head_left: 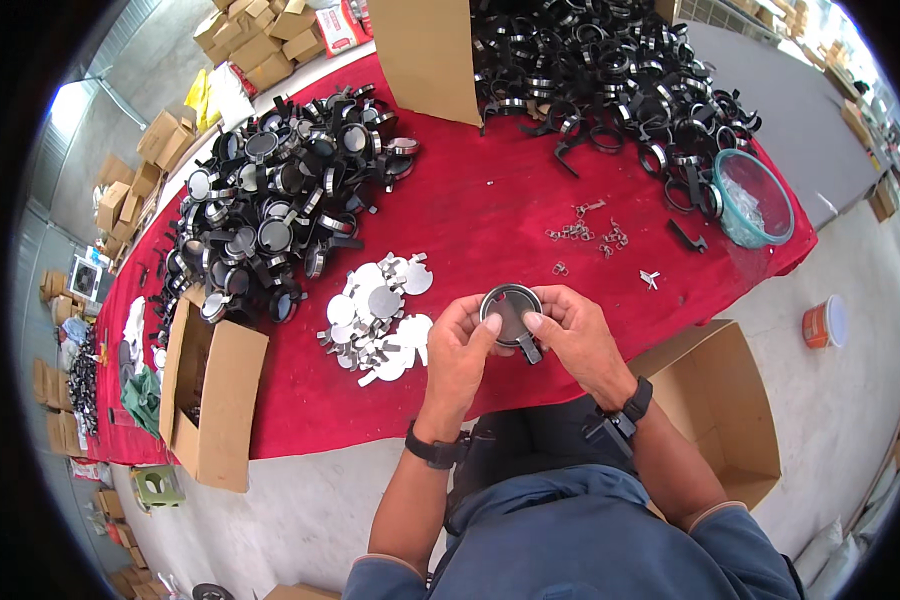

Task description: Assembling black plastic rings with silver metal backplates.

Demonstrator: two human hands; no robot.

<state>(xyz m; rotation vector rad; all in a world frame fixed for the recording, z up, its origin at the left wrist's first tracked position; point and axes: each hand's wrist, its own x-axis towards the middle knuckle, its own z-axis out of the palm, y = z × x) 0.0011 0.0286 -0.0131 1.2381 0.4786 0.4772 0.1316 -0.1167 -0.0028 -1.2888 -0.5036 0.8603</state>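
Between both hands, above the near edge of the red cloth, is a round black part with a shiny metal rim, a grey disc inside and a short black tab (pixel 511 308). My left hand (pixel 456 345) grips its left side, thumb pressed on the disc. From the right, my right hand (pixel 582 340) closes on the same part, its thumb also on the face. Just left of my left hand lies a pile of flat silver-white discs with small tabs (pixel 370 308). Small metal clips (pixel 573 232) are scattered beyond my right hand.
A heap of finished-looking round black parts (pixel 275 190) covers the table's left; black rings (pixel 610 70) are heaped at the far right. A teal basket (pixel 778 205) stands at the right edge. Open cardboard boxes stand at left (pixel 235 395) and near right (pixel 735 410). The red cloth (pixel 460 200) spans the table.
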